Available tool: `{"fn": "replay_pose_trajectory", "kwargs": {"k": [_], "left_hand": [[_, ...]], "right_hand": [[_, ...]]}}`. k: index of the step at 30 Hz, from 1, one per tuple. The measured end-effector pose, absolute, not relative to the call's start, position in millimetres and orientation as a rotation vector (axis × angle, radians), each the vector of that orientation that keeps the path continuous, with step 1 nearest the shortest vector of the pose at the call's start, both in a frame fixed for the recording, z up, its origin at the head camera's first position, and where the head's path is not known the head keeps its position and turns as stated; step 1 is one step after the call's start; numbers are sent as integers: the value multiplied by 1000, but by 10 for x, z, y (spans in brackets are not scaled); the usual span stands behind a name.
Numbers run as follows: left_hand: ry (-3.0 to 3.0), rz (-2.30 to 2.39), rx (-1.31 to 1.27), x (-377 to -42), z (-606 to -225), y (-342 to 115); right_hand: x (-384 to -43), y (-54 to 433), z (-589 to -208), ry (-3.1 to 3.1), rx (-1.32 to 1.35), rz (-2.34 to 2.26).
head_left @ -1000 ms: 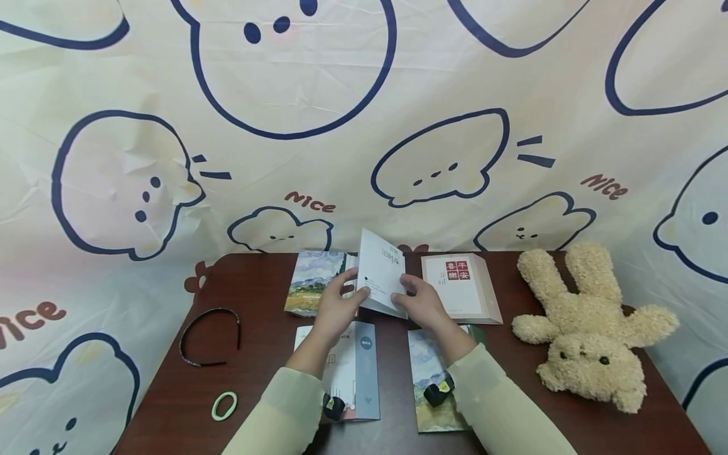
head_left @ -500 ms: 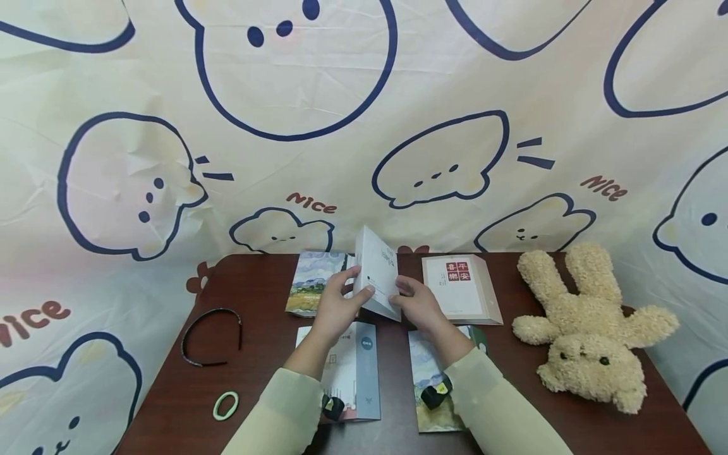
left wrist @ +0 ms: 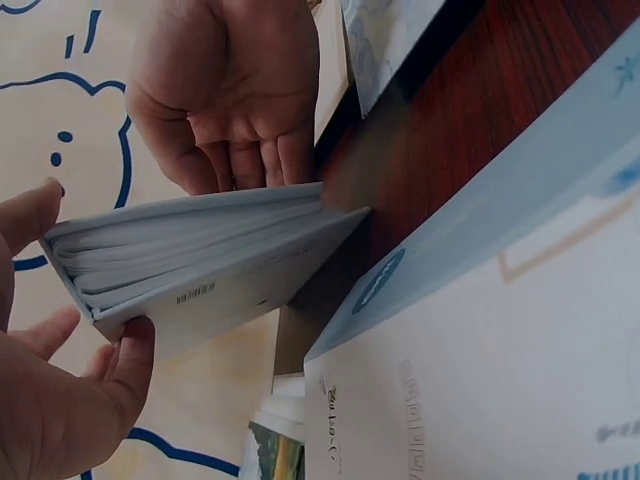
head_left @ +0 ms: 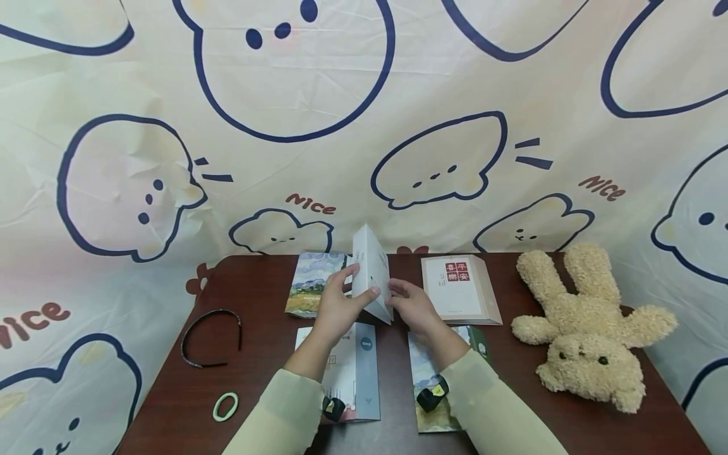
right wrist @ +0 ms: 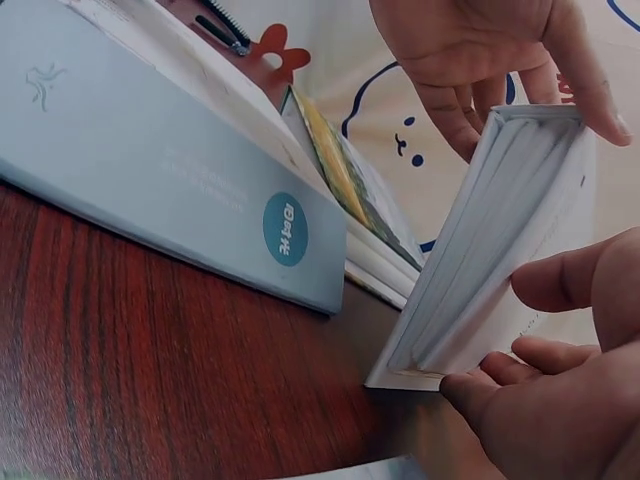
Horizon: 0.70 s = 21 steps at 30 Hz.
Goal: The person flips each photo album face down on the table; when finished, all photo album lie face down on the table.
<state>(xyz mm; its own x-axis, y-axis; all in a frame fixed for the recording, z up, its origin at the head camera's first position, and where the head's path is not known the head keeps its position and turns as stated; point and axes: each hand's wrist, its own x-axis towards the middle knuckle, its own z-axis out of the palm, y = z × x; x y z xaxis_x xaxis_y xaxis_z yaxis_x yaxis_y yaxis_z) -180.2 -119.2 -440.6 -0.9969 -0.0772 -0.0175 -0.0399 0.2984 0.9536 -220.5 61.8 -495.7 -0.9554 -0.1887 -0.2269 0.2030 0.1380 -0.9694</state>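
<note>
A white hardback book (head_left: 371, 272) stands tilted over the back middle of the table, its covers slightly apart and pages showing. My left hand (head_left: 339, 303) grips it by the spine side, with the thumb on one cover and fingers on the other, as the left wrist view shows on the book (left wrist: 200, 260). My right hand (head_left: 418, 308) holds the book near its free edge; in the right wrist view a finger lies against the cover and the thumb (right wrist: 468, 395) is at the lower corner. Some right fingertips are hidden behind the cover in the left wrist view.
A landscape-painted book (head_left: 309, 284) lies behind my left hand, and a white one with red characters (head_left: 455, 287) lies right. Nearer are a white-and-blue book (head_left: 366, 373) and another painted book (head_left: 423, 360). A headband (head_left: 184, 335), green ring (head_left: 225, 406) and plush toy (head_left: 591, 335) flank them.
The white book has turned so its front cover faces more to the right and looks narrower. My right hand has moved slightly left with its edge; the left hand keeps its grip.
</note>
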Motion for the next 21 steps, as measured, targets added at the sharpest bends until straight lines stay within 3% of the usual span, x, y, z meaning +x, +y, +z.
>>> {"fn": "replay_pose_trajectory", "kwargs": {"k": [21], "left_hand": [[-2406,-1986,106,-1776,-4381,-1174]], "right_hand": [[-2107,561,-4742,2007,-27,-1990]]}}
